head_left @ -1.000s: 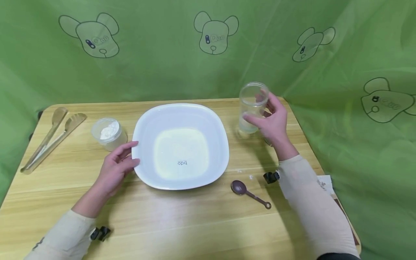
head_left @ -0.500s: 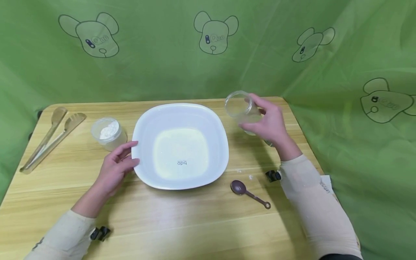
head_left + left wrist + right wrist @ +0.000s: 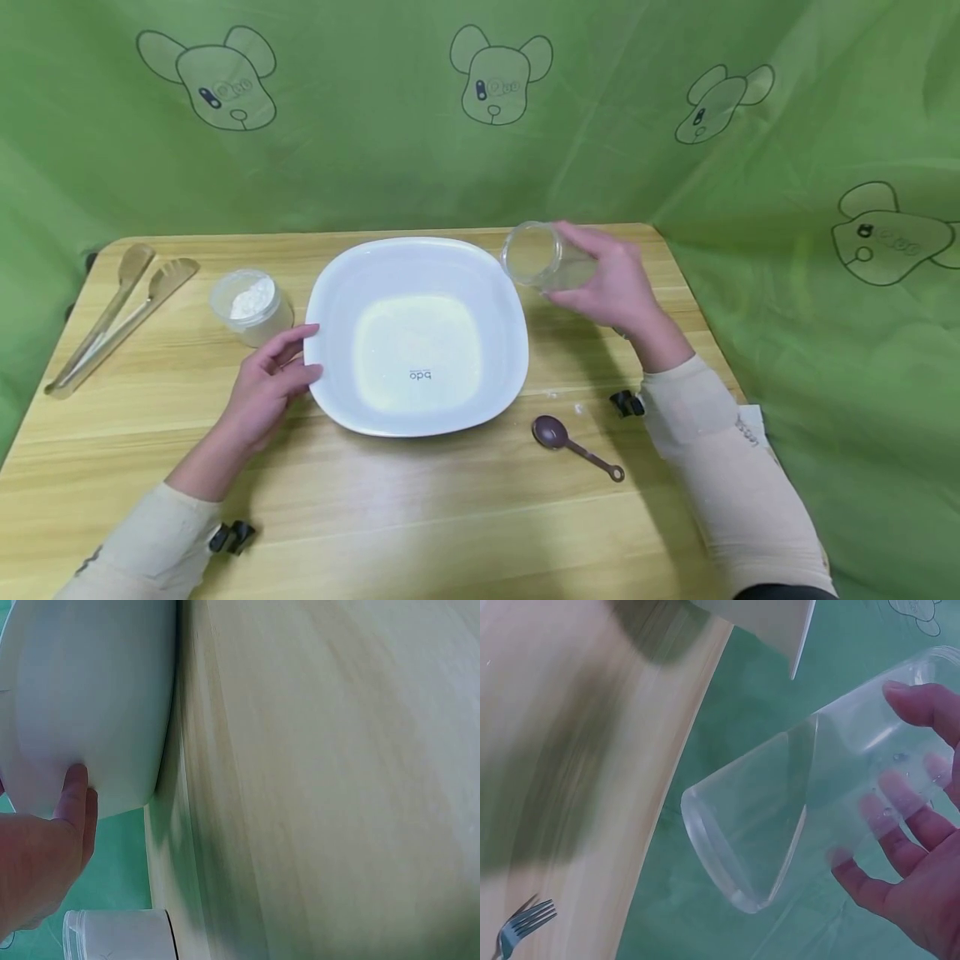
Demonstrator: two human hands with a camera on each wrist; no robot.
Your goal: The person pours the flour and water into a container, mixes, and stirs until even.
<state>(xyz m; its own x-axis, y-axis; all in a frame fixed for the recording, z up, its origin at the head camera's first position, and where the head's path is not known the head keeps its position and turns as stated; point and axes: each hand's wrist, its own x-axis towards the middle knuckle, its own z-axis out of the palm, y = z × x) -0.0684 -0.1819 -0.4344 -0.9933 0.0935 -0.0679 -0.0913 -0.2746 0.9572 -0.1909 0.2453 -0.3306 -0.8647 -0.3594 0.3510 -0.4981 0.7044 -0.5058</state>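
The white basin (image 3: 480, 392) sits mid-table in the head view. My left hand (image 3: 262, 387) pinches its left rim, thumb at the edge and fingers against the outer wall (image 3: 97, 712). To the right, my right hand (image 3: 611, 279) grips a clear jar (image 3: 573, 267) around its side, held above the table. The jar leans left, its open mouth beside the basin's upper right rim. In the right wrist view, clear liquid (image 3: 742, 817) lies in the jar's lower end. No stream of liquid shows.
A jar of white powder (image 3: 253, 310) stands left of the basin, with tongs (image 3: 123, 321) beyond it. A brown measuring spoon (image 3: 551, 432) lies at the front right. The right wrist view shows a fork (image 3: 525, 926) on the table. Green cloth (image 3: 375, 150) hangs behind.
My right hand has moved the jar left toward the basin and tipped it from upright to a strong leftward tilt. The left hand and basin have stayed put.
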